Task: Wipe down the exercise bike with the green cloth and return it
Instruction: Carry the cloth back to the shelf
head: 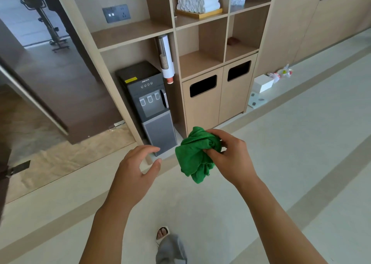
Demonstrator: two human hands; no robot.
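Fingertips of the right hand (228,153) pinch into the bunched middle of the green cloth (197,155), thumb below and the other fingers curled over the top, so the cloth hangs crumpled from that grip just right of the frame's centre, its loose folds drooping down and to the left. Just beside it, the left hand (136,171) is empty, with thumb and fingers spread in an open curve facing the cloth but not touching it. Both bare forearms run down to the bottom edge, and between them at lower centre a sandalled foot (162,232) and a grey trouser leg (171,249) show over the pale floor (281,143). Behind the hands, at mid frame, a dark water dispenser (149,105) stands in a wooden shelving unit (200,61), with a cup holder (166,61) on the panel to its right and two cabinet doors with dark slots further right. Rolled white towels (197,1) sit on a tray on an upper shelf at top centre. In the upper left of the frame, well apart from the hands, the exercise bike (45,21) is partly visible, small and dark.
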